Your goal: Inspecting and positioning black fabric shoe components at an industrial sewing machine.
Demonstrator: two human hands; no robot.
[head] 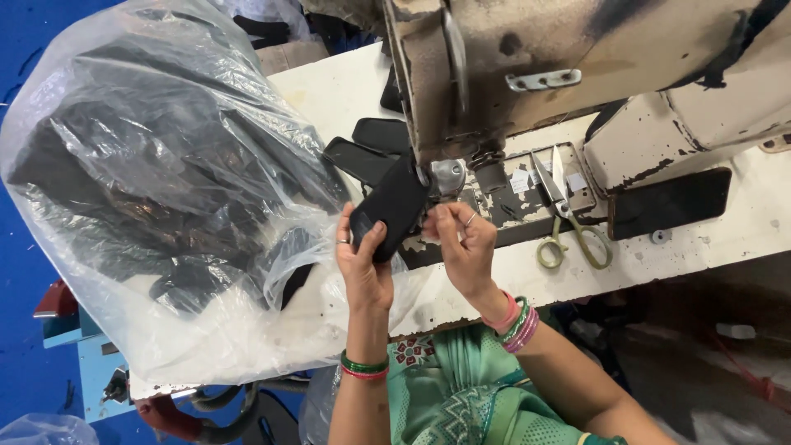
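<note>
Closest to the camera, two forearms rise from a green patterned garment, both wrists ringed with bangles. The left hand (362, 264) is closed around the lower end of a black piece (392, 208) of stiff, leathery material, thumb over its face and fingers behind, tilting it up towards the machine. The right hand (463, 245) sits just beside it, its fingertips pinched at the right edge of the same black piece, right under the machine's foot; how much of the piece it actually grips I cannot tell.

The piece's upper end lies against the presser foot (447, 177) of a worn, cream-coloured sewing machine (577, 58), whose paint is chipped and stained dark. The machine stands on a scuffed white tabletop (741, 231).

To the right of the hands, a pair of scissors (568, 218) with yellow-green handles lies on the machine bed, blades pointing away from the person. Further right, a flat black rectangular slab (669, 203) rests on the tabletop.

Behind the held piece, more black cut pieces (371, 147) lie stacked near the machine's head. To the left, a big clear plastic bag (156, 173) stuffed with dark parts slumps over the tabletop's edge. Beyond it is a blue floor (25, 247).
</note>
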